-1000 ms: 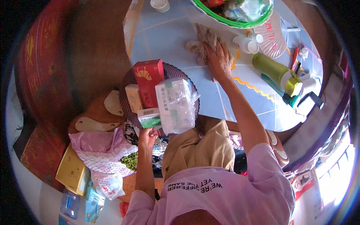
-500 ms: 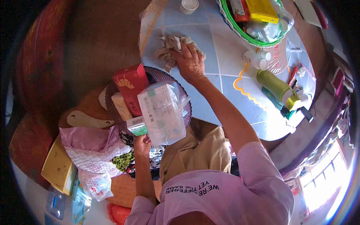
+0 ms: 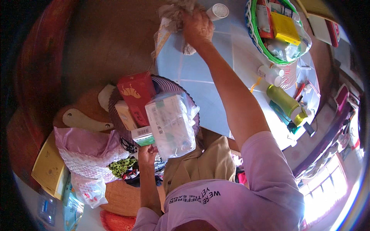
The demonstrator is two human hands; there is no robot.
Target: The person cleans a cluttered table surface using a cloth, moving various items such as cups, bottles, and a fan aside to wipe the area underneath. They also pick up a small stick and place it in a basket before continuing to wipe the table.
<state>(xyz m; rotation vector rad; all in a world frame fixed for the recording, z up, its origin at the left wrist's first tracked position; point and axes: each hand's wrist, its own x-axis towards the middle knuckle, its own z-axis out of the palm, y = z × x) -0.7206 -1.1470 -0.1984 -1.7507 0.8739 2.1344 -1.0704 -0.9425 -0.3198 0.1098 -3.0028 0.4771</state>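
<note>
At the far edge of the table, my right hand presses on a crumpled greyish-beige cloth, its fingers bent over it. Part of the cloth hangs past the edge. Close to my lap, my left hand is closed at the near side of a ribbed purple basket; the boxes hide much of its grip. Inside the basket are a red box, a small tan box, a green-and-white box and a plastic-wrapped white pack. A white cup stands beside my right hand.
On the table's right are a green-rimmed basket of packages, white bottles and a green bottle. At left lie a quilted lilac cloth, a yellow box and a plastic bag.
My right hand has pushed the cloth away from me to the table's far edge, near the cup. My left hand stays at the purple basket.
</note>
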